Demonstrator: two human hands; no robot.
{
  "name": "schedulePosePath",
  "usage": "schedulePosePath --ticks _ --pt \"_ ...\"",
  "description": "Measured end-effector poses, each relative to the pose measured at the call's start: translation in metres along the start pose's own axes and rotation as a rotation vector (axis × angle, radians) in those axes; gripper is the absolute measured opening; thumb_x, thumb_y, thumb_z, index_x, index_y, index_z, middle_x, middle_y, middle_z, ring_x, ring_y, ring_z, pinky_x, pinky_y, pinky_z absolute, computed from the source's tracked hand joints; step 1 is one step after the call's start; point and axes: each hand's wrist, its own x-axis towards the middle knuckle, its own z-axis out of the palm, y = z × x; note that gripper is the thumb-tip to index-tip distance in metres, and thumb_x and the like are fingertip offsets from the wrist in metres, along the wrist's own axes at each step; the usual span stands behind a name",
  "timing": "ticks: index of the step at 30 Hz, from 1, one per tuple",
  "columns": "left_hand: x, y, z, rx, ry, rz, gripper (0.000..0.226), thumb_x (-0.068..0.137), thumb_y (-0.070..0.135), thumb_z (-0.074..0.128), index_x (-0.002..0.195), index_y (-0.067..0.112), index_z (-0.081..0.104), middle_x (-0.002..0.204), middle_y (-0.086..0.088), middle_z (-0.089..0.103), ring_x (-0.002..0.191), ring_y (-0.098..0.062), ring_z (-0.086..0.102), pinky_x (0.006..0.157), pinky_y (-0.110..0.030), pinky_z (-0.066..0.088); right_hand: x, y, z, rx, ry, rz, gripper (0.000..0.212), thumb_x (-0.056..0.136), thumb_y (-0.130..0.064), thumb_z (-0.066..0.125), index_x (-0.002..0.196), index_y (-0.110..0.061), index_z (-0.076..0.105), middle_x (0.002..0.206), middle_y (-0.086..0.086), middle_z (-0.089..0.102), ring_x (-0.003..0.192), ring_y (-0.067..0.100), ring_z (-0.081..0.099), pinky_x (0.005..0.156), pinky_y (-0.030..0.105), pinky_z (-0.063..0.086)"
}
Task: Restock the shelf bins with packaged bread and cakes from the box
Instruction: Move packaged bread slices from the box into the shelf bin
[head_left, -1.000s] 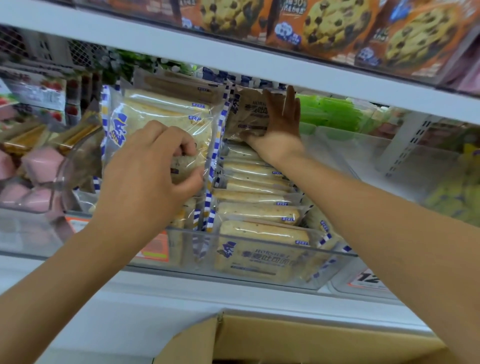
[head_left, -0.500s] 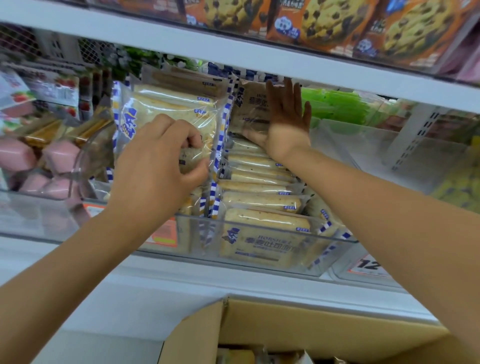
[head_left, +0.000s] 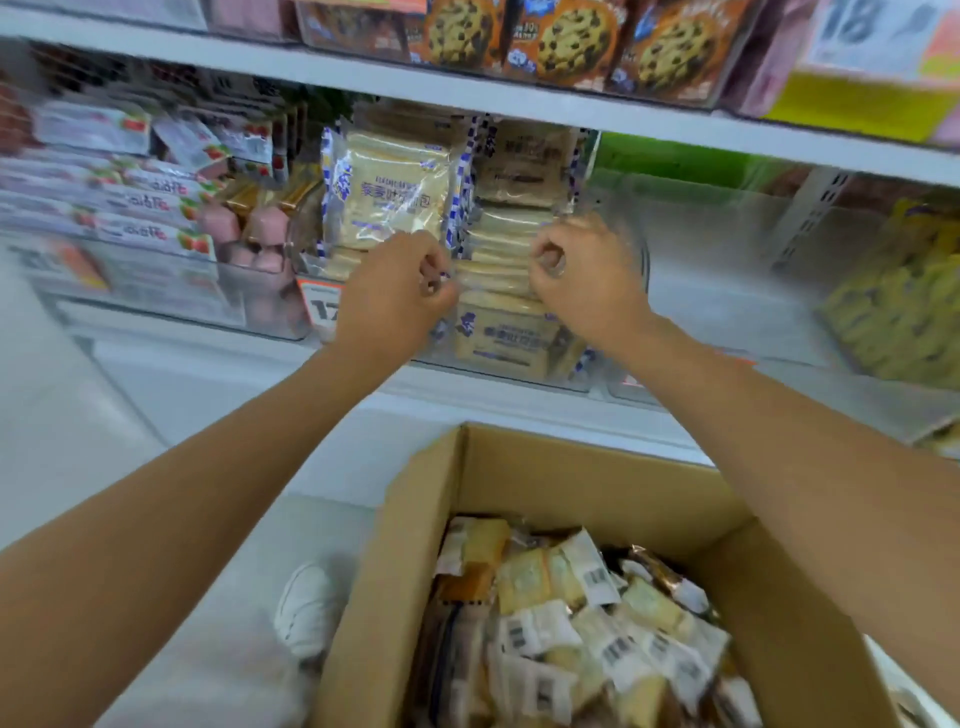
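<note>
Up at the front of the clear bin (head_left: 519, 376) on the middle shelf (head_left: 519, 410): left hand (head_left: 395, 291) and right hand (head_left: 582, 280), a little apart, side by side. Right hand curled into a loose fist, with nothing seen inside. Left hand curled too, right by the edge of a wrapper; cannot tell if pinching it or not.

Looks like a good part done. Bin packed with bread packs (head_left: 387, 192), some standing tall at the back, some lying flat in a pile toward the front edge. Not much room left in there, by the look of it.

Plenty left to do, though. Down below, near the bottom edge of the view, the open box (head_left: 571, 483), piled high with small packs (head_left: 571, 623) of bread and cake, white barcode stickers showing. To the right of the full bin, another clear bin (head_left: 727, 291), looking nearly bare. Maybe the next spot to fill.

Writing: blue Chinese letters on the bread packs, too blurry to read for sure. Orange price tag (head_left: 319, 306) on the front edge of the shelf, starting with "17". Big "18" on a sign (head_left: 857, 26) at the top right corner. Cookie packs (head_left: 571, 41) on the top shelf, with chocolate chip pictures. At the left end of the middle shelf, packs with red strawberries (head_left: 145, 202) and some letters too fuzzy to read. Pink cakes (head_left: 260, 228) just left of the bread.
</note>
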Motion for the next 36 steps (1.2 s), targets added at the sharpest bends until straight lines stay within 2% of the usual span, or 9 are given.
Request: schedulePosePath --ticks 4,8,12,18,21,24,29,32,36 --pt "-0.070 0.034 0.020 -0.115 -0.211 -0.118 0.015 0.085 0.019 0.070 0.085 0.022 0.056 0.078 0.009 0.055 0.064 0.003 0.050 0.060 -0.018 0.038 -0.085 0.009 -0.013 0.059 -0.096 0.078 0.011 0.086 -0.014 0.059 0.093 -0.015 0.068 0.093 0.000 0.062 0.081 0.018 0.057 0.072 0.034 0.051" --pt "-0.162 0.042 0.068 -0.113 -0.505 -0.380 0.015 0.087 0.028 0.072 0.094 0.017 0.063 0.094 0.001 0.067 0.085 -0.013 0.062 0.079 -0.030 0.050 -0.195 0.050 -0.002 0.042 -0.498 0.291 0.013 0.091 -0.017 0.055 0.098 -0.020 0.066 0.099 -0.001 0.063 0.088 0.019 0.059 0.076 0.036 0.052" --pt "-0.230 0.025 0.107 -0.054 -0.721 -0.503 0.016 0.088 0.032 0.071 0.097 0.021 0.065 0.094 0.007 0.064 0.088 -0.010 0.060 0.067 -0.018 0.044 -0.306 0.104 0.013 0.087 -0.794 0.500 0.015 0.094 -0.020 0.057 0.106 -0.022 0.067 0.108 0.000 0.066 0.092 0.016 0.061 0.081 0.037 0.053" --pt "-0.277 -0.010 0.146 -0.097 -0.792 -0.856 0.067 0.084 0.030 0.077 0.139 0.012 0.044 0.131 0.002 0.047 0.123 -0.019 0.049 0.086 -0.024 0.043 -0.383 0.154 0.028 0.265 -0.737 0.854 0.019 0.094 -0.012 0.059 0.109 -0.017 0.069 0.105 0.001 0.067 0.091 0.017 0.062 0.074 0.030 0.051" --pt "-0.294 -0.022 0.159 -0.133 -0.717 -0.946 0.109 0.076 0.027 0.085 0.157 0.015 0.013 0.156 -0.002 0.028 0.143 -0.022 0.031 0.109 -0.035 0.037 -0.385 0.157 0.042 0.335 -0.685 0.880 0.016 0.094 -0.014 0.059 0.107 -0.020 0.068 0.102 -0.002 0.066 0.095 0.016 0.062 0.076 0.030 0.051" --pt "-0.308 -0.033 0.169 -0.032 -0.718 -1.027 0.116 0.076 0.018 0.084 0.158 0.015 0.002 0.162 -0.006 0.020 0.148 -0.026 0.023 0.115 -0.038 0.028 -0.387 0.153 0.047 0.348 -0.710 0.875 0.016 0.095 -0.015 0.057 0.107 -0.021 0.067 0.100 -0.003 0.065 0.090 0.014 0.061 0.070 0.026 0.047" --pt "-0.305 -0.035 0.167 0.092 -0.662 -1.010 0.056 0.084 0.011 0.074 0.126 0.009 0.037 0.121 -0.014 0.056 0.109 -0.033 0.058 0.088 -0.044 0.052 -0.377 0.146 0.034 0.417 -0.703 0.881 0.015 0.095 -0.015 0.058 0.103 -0.026 0.065 0.104 -0.005 0.066 0.094 0.010 0.061 0.068 0.019 0.043" --pt "-0.277 -0.005 0.162 -0.006 -0.729 -0.790 0.038 0.091 0.020 0.066 0.122 0.015 0.045 0.102 -0.001 0.059 0.085 -0.016 0.059 0.062 -0.027 0.046 -0.360 0.135 0.016 0.521 -0.677 0.876 0.028 0.091 -0.016 0.065 0.117 -0.027 0.063 0.114 -0.007 0.063 0.106 0.010 0.059 0.079 0.018 0.046" --pt "-0.244 0.047 0.156 -0.264 -1.094 -0.565 0.048 0.092 0.020 0.066 0.138 0.021 0.053 0.131 0.004 0.057 0.117 -0.010 0.055 0.091 -0.024 0.045 -0.339 0.103 -0.005 0.717 -0.744 0.771 0.069 0.087 -0.022 0.073 0.145 -0.032 0.038 0.135 -0.019 0.043 0.126 -0.002 0.036 0.100 0.024 0.034"
